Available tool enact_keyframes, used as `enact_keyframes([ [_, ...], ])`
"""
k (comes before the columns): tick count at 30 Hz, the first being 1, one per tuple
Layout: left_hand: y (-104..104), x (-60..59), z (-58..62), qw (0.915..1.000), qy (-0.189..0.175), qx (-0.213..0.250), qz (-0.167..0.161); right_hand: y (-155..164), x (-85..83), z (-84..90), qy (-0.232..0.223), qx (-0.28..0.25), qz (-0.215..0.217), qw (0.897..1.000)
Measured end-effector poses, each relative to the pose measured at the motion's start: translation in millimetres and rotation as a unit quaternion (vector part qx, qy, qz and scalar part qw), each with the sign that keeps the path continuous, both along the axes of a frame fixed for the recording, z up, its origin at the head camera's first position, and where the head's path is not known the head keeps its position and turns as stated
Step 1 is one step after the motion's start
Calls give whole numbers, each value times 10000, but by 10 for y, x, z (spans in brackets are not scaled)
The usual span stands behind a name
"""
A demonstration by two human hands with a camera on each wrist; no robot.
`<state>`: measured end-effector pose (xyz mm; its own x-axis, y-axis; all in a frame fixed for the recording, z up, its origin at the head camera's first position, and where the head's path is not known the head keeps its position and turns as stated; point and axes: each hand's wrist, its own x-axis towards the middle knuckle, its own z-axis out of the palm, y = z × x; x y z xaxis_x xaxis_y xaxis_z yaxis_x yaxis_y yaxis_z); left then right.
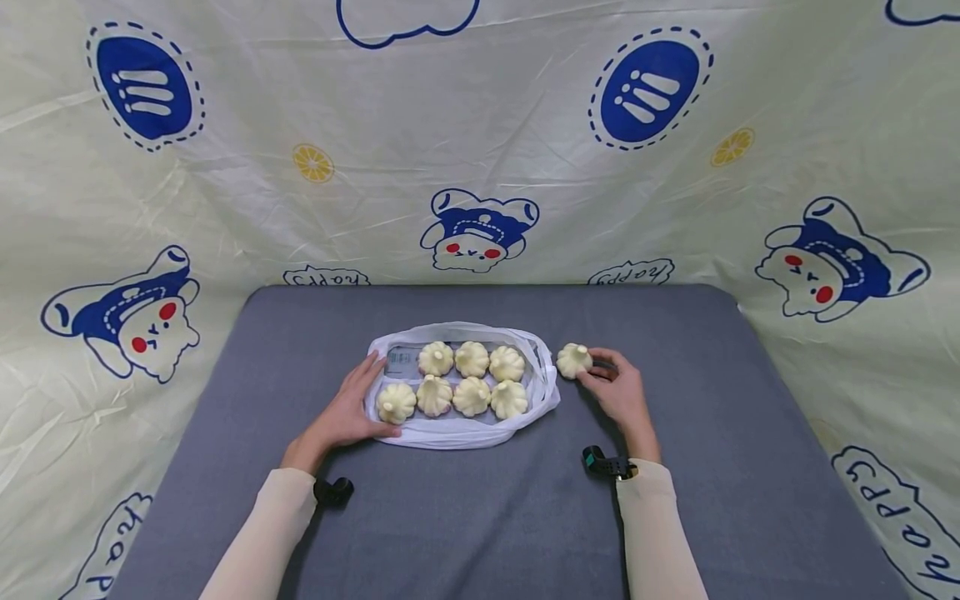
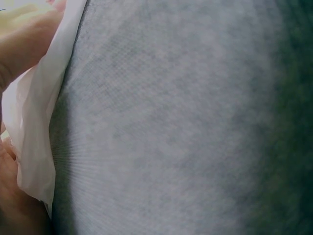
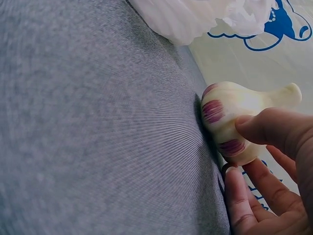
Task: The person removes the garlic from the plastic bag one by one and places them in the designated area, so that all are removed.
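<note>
A white plastic bag [image 1: 450, 433] lies with its mouth spread, holding a tray with several garlic bulbs [image 1: 472, 397] in two rows. My left hand [image 1: 352, 406] holds the bag's left end, thumb at the near rim and fingers along the side. In the left wrist view, white plastic [image 2: 39, 107] runs beside the thumb. Just right of the bag, my right hand [image 1: 618, 389] pinches a single garlic bulb [image 1: 573, 361] between thumb and fingers. The right wrist view shows that bulb's purple streaks and pale stem, its side close to the grey cloth.
A grey cloth-covered table [image 1: 480, 525] lies under everything. Behind and at both sides hangs a pale printed sheet [image 1: 525, 150]. A barcode label [image 1: 402, 359] shows at the tray's far left corner. Each wrist wears a black camera [image 1: 333, 492].
</note>
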<state>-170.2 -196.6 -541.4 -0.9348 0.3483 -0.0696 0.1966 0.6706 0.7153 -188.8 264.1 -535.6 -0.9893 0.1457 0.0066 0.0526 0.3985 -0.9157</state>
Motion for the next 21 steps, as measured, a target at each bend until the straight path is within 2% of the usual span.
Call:
enact_keyframes([
  [5,0,-7,0,10000,59,26,-4,1,-9,-18,28,185,-39,9998],
  [21,2,-2,-4,10000,81,27,23,28,-4,-23,-191,80,-66,9998],
])
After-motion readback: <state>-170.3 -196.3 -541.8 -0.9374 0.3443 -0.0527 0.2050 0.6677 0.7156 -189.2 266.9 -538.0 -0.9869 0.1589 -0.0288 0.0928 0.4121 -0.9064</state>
